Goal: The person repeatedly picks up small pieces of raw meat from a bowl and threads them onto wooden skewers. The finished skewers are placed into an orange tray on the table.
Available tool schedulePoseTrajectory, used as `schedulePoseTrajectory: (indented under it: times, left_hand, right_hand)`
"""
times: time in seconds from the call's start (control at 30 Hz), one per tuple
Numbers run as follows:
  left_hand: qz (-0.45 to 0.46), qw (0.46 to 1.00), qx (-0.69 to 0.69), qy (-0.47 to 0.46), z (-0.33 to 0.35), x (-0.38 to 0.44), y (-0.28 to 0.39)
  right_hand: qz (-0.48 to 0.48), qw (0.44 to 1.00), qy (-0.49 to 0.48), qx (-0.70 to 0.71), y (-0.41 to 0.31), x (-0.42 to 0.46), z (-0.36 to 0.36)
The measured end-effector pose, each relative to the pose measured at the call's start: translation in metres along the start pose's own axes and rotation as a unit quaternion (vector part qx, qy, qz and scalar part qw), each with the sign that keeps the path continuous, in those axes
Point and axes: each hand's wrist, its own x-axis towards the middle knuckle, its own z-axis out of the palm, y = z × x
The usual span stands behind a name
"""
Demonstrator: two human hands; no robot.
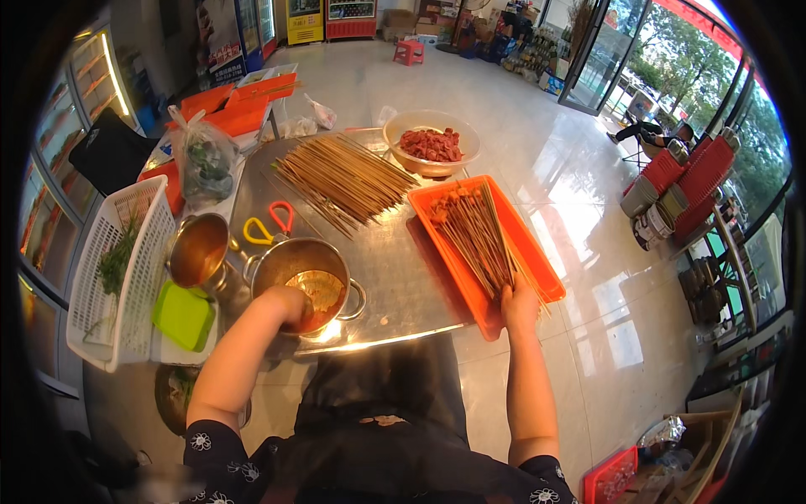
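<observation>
My left hand reaches down into a two-handled stainless steel pot that has some reddish contents at the bottom; its fingertips are hidden. At the near end of an orange plastic tray, my right hand grips the bare ends of a bundle of bamboo skewers. Pieces of meat sit on the far ends of these skewers. A wide pile of bare bamboo sticks lies on the metal table. Behind the tray, a translucent bowl holds chunks of red raw meat.
Scissors with red and yellow handles lie behind the pot. To its left are a smaller steel pot, a green plastic container and a white basket with green herbs. A knotted plastic bag stands farther back.
</observation>
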Motion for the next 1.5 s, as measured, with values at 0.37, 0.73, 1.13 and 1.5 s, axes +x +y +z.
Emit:
schedulePoseTrajectory:
  times: [0.37,0.73,1.13,1.5]
  left_hand:
    - [0.043,0.993,-0.105,0.011,0.009,0.008,-0.012]
    - [0.053,0.991,-0.117,0.048,0.007,0.003,-0.009]
    - [0.057,0.938,-0.338,0.054,-0.006,-0.007,-0.005]
    - [0.272,0.586,-0.763,0.027,-0.014,-0.014,-0.028]
  right_hand:
    - [-0.046,0.996,0.081,-0.005,-0.009,-0.002,-0.005]
    - [-0.137,0.989,-0.062,-0.012,-0.038,-0.015,0.024]
    - [-0.002,0.933,0.091,0.349,-0.100,-0.050,-0.083]
    - [0.156,0.725,-0.298,0.601,-0.127,-0.142,-0.017]
